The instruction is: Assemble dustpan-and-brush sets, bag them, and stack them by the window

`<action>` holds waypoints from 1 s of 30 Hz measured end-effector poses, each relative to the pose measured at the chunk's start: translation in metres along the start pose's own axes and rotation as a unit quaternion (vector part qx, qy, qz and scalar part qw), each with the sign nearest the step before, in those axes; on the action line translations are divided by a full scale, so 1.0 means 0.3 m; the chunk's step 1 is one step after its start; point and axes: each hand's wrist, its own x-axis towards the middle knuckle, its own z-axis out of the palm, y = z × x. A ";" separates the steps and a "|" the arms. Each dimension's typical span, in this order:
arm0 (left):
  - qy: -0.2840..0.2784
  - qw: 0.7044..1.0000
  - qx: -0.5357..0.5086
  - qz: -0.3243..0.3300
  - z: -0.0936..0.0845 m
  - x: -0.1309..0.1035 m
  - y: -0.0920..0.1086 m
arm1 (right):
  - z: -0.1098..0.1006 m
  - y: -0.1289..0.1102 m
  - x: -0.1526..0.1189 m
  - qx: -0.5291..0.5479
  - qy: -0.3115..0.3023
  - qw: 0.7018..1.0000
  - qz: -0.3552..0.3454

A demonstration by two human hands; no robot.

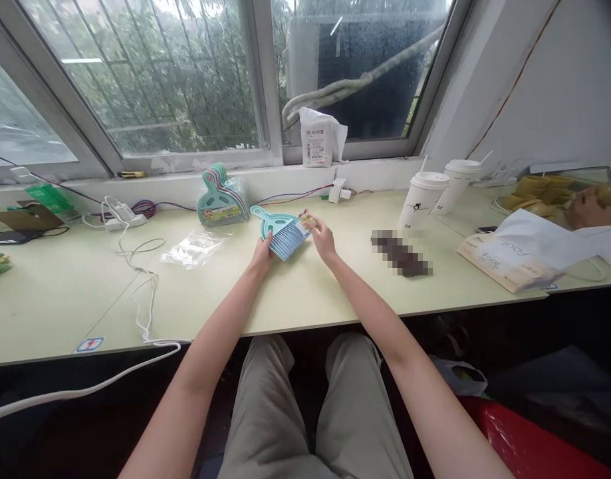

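A small teal dustpan with a matching brush (286, 241), its blue bristles facing me, is held tilted just over the table in front of me. My left hand (262, 251) grips the set at its lower left edge, thumb on the front. At the bristles' right end, my right hand (323, 238) pinches a small colourful label card (305, 222). Whether the card is fixed to the set cannot be made out. Behind and to the left stands a stack of similar dustpan sets (220, 199) in clear plastic. Near it lies a crumpled clear plastic bag (193, 249).
White cables (148, 293) and a power strip (125, 218) lie left on the pale table (285, 303). Two lidded paper cups (422, 199) and a paper bag (514, 256) stand right. A tissue pack (317, 143) sits on the sill. Another person's hand (592, 207) is at far right.
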 end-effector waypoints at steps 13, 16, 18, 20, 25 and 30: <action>-0.091 0.995 0.016 0.028 -0.014 -0.033 0.012 | 0.092 -0.057 -0.105 -0.199 -0.237 0.949 -0.067; -0.094 0.995 0.027 0.027 -0.017 -0.040 0.021 | 0.085 -0.068 -0.108 -0.184 -0.246 0.948 -0.079; -0.103 0.994 0.027 0.031 -0.017 -0.042 0.028 | 0.083 -0.072 -0.108 -0.178 -0.251 0.947 -0.091; -0.108 0.993 0.021 0.034 -0.015 -0.044 0.032 | 0.080 -0.072 -0.103 -0.179 -0.251 0.946 -0.100; -0.097 0.995 0.006 0.023 -0.011 -0.043 0.030 | 0.068 -0.059 -0.093 -0.189 -0.264 0.938 -0.120; -0.096 0.995 0.025 0.023 -0.026 -0.033 0.027 | 0.073 -0.062 -0.105 -0.163 -0.265 0.941 -0.131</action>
